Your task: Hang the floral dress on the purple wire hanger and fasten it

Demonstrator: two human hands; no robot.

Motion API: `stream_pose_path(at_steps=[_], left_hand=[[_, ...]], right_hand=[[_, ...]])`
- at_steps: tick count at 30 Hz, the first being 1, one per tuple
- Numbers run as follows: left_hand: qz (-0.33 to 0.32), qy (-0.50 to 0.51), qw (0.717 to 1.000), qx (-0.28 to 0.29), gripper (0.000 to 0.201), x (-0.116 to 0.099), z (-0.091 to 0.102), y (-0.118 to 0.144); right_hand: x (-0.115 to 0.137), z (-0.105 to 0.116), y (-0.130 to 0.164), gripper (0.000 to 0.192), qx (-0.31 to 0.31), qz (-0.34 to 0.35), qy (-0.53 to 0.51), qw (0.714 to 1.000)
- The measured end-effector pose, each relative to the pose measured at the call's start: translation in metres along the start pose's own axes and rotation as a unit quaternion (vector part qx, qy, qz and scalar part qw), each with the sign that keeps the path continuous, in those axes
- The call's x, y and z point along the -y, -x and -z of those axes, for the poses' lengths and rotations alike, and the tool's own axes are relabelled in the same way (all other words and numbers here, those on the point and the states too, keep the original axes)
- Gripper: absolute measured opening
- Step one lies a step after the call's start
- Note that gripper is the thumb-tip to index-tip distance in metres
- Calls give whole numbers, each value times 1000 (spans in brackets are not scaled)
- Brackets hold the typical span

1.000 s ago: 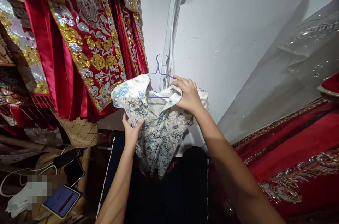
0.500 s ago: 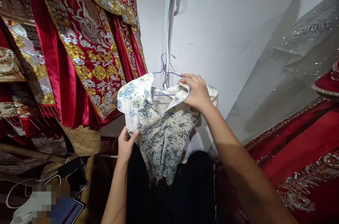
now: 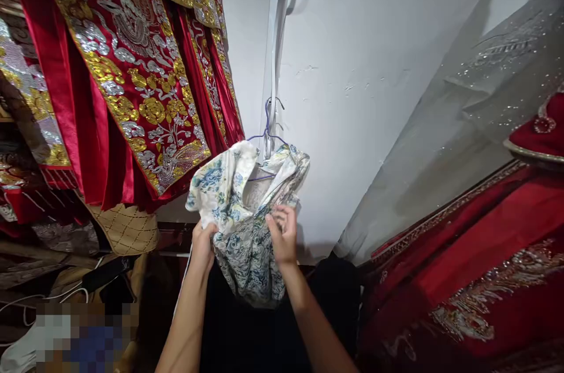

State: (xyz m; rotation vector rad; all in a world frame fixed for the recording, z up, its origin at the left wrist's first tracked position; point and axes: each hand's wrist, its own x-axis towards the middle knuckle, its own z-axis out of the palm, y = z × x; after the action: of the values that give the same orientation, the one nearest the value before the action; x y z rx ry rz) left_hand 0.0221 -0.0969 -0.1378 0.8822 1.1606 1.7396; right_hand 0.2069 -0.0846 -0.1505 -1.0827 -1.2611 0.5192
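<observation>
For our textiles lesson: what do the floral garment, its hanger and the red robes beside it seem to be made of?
Floral garment: soft woven cloth, perhaps brocade; it crumples and shines faintly.
Hanger: thin wire with a purple coating, judging by its slim bent hook.
Red robes: glossy satin-like cloth with raised gold and silver embroidery.

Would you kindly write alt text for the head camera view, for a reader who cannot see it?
Two bare hands, left and right, grip a white floral garment on a purple wire hanger in front of a white wall. Red robes embroidered in gold and silver hang to the left, and more red fabric lies to the right.
</observation>
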Motion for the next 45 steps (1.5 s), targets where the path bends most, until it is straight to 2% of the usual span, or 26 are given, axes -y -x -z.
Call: stream_pose_path(at_steps=[2,3,5,8,10,12,14,16,19,22,24,25,26,27,29,31,33,37,45], left_hand=[[8,-3,1000,-2,35,-1,2,0],[14,-4,1000,-3,35,0,4,0],[36,4,999,-2,36,3,9,2],[104,58,993,14,40,12,17,9],[151,97,983,33,46,18,22,14],[175,110,977,52,50,20,25,18],[182,105,975,72,50,18,25,20],[177,96,976,88,47,16,24,19],[125,61,988,62,39,16,23,11],[18,-4,999,-41,38,26,24,3],[-77,-88,986,-116,49,35,22,5],[-123,-138,973,-136,57,40,19,9],[-160,-186,960,-131,61,44,14,15],[-185,-224,951,-100,61,47,7,23],[-205,-255,945,13,47,53,-9,38],[-195,-244,942,121,28,57,-25,50],[-168,-226,942,180,15,59,-38,57],[-140,-205,944,218,12,62,-45,58],[-153,-189,949,203,19,63,-34,63]], right_hand=[[-19,-19,13,41,65,-144,-56,986],[-25,-26,15,46,103,-189,-82,973],[-29,-34,14,51,159,-222,-121,954],[-27,-33,11,48,196,-231,-136,943],[-25,-25,12,43,187,-257,-129,939],[-25,-14,14,37,151,-273,-99,945],[-27,-1,15,30,111,-267,-58,956],[-28,12,14,27,104,-255,-33,961],[-30,26,14,27,123,-250,-23,960],[-33,28,17,29,120,-237,-21,964],[-34,24,20,31,111,-228,-29,967],[-34,21,22,32,107,-227,-34,967],[-34,18,24,33,105,-227,-39,968],[-33,15,25,33,104,-228,-43,967],[-31,10,27,32,107,-236,-54,964],[-28,8,28,29,111,-244,-65,961],[-25,9,27,27,115,-256,-75,957],[-18,16,27,27,135,-281,-98,945],[-5,19,35,38,228,-243,-111,936]])
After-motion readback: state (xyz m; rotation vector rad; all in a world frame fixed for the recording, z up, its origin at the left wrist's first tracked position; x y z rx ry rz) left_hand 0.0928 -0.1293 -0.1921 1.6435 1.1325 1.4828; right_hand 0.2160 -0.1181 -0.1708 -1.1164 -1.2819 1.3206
